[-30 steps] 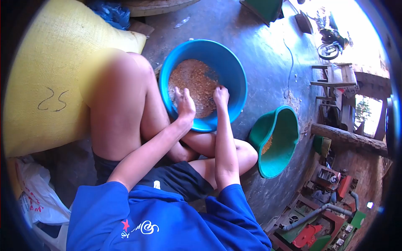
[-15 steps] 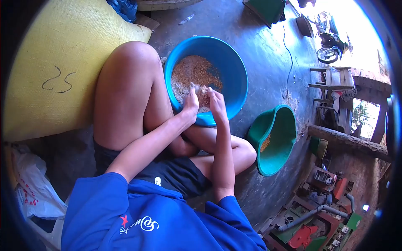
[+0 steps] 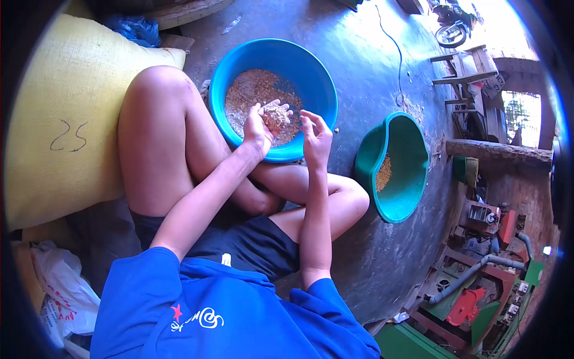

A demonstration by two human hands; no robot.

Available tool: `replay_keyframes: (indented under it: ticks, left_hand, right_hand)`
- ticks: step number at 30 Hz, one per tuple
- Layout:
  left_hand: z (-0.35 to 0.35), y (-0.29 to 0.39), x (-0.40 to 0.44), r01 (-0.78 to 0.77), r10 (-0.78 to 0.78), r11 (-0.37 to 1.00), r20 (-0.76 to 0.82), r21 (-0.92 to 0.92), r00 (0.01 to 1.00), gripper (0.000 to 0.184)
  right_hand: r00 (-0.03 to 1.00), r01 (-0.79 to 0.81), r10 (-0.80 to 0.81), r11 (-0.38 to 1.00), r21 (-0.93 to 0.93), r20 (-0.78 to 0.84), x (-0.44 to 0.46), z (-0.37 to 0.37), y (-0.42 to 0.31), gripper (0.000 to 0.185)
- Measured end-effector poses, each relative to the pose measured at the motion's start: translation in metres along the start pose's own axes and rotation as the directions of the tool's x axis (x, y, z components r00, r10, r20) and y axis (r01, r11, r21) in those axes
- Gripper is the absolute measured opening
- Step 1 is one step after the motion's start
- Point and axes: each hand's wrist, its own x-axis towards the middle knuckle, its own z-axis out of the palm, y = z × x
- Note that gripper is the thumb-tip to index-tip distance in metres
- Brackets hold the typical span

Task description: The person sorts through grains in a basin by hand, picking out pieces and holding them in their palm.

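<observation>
A blue basin (image 3: pixel 326 90) stands on the floor before my crossed legs, with a layer of brown and pale loose grain (image 3: pixel 251 90) in its bottom. Over the near part of the basin, my left hand (image 3: pixel 258 128) is turned palm up and cupped. A small heap of the grain (image 3: pixel 276 118) rests in that palm. My right hand (image 3: pixel 317 137) is raised just right of it, at the basin's rim, apart from the left. Its thumb and fingers are pinched together; anything between them is too small to make out.
A green scoop-shaped tub (image 3: pixel 412 179) with some yellow grain (image 3: pixel 384 173) lies to the right. On the left leans a full yellow sack (image 3: pixel 72 107). Machinery (image 3: pixel 466 305), a wooden bench (image 3: pixel 466 78), a cord (image 3: pixel 394 45) and a motorcycle (image 3: pixel 452 33) stand farther off.
My left hand has come up from the grain and now bears a heap in its palm. The right hand has drawn apart to the right. The view has shifted slightly.
</observation>
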Motion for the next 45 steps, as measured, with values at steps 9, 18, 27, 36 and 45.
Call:
replay_keyframes:
  ticks: [9, 18, 27, 36, 45]
  left_hand:
    - [-0.002, -0.001, 0.003, -0.065, 0.064, 0.996, 0.023, 0.064, 0.998, 0.06]
    - [0.008, 0.004, -0.004, -0.065, 0.065, 0.998, -0.051, 0.005, 0.997, 0.056]
    - [0.0, -0.003, 0.004, -0.053, 0.054, 0.999, 0.037, -0.007, 0.998, 0.051]
    - [0.007, 0.003, -0.002, -0.066, 0.07, 0.986, -0.025, 0.152, 0.997, 0.035]
    - [0.005, -0.002, -0.003, -0.13, 0.132, 0.957, 0.011, 0.258, 0.991, 0.028]
  right_hand:
    - [0.897, 0.442, -0.413, 0.817, -0.37, 0.158, -0.008, 0.023, -0.024, 0.025]
    - [0.888, 0.45, -0.439, 0.772, -0.45, 0.135, -0.004, 0.021, -0.022, 0.022]
    - [0.892, 0.422, -0.451, 0.807, -0.414, 0.031, -0.005, 0.025, -0.025, 0.024]
    - [0.878, 0.455, -0.478, 0.823, -0.34, 0.018, -0.006, 0.026, -0.023, 0.022]
    - [0.873, 0.461, -0.486, 0.807, -0.368, 0.028, -0.007, 0.024, -0.027, 0.023]
